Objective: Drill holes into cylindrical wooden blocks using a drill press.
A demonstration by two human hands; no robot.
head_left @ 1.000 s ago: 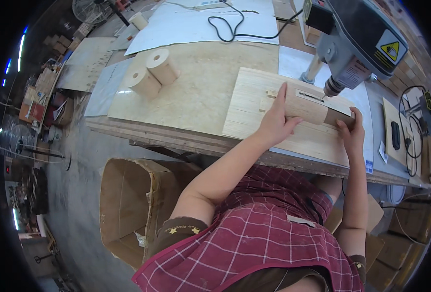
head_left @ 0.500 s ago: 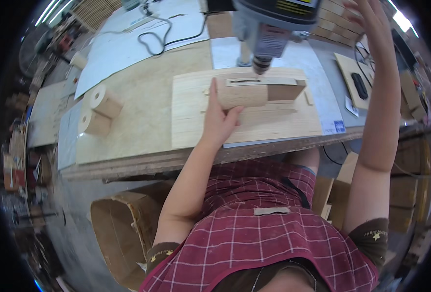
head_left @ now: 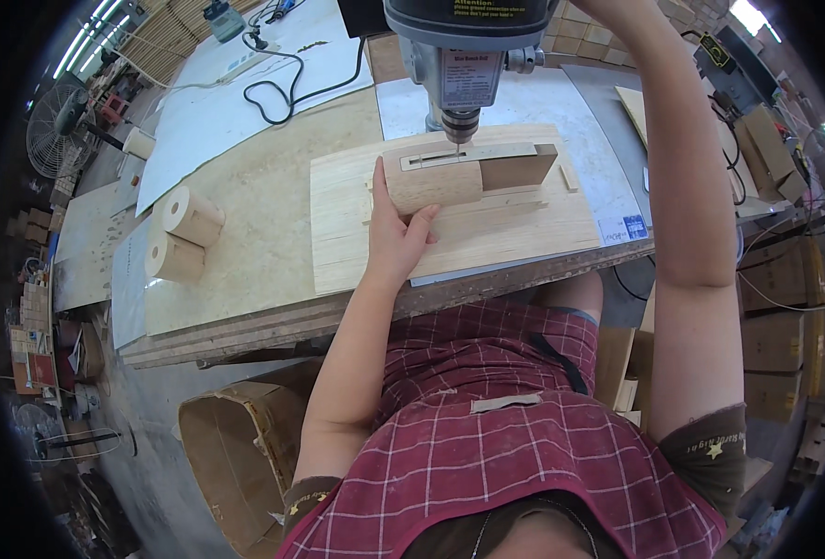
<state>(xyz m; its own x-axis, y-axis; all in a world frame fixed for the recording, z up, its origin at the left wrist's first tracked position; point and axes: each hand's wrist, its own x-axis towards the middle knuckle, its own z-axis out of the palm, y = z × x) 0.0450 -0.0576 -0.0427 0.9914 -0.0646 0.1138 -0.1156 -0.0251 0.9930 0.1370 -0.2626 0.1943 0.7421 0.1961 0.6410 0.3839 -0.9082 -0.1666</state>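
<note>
The drill press head [head_left: 468,47] blocks the workbench's [head_left: 263,205] far edge above the wooden block [head_left: 436,182]; bare bench lies open between two wooden rolls [head_left: 184,233] and the flat board [head_left: 450,233].
</note>
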